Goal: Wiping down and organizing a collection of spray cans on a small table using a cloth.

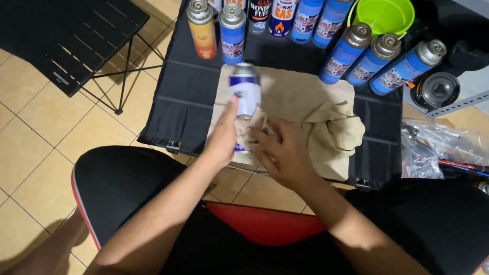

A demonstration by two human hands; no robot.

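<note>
left hand point(223, 137) is gripping the can point(244, 93) closed-fisted, tilting it over the table point(188, 103), while right hand point(281, 152) is bunching the cloth point(311, 111) against its base, looks like for wiping.

Held can point(244, 90): white, purple band.
Cloth point(311, 111): beige, plain.
Desk point(186, 100): black.
Cans, 12 o'clock point(308, 10): mostly blue; one orange point(202, 29).
Bucket, 1 o'clock point(384, 11): lime green.
Floor point(33, 131): tan tiles.

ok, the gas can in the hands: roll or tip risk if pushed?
The gas can is a tall, narrow cylinder, so it probably tips easily upright and rolls once down. It looks like smooth metal, likely slippery. The beige cloth under it may damp rolling. The left hand grips it.
</note>
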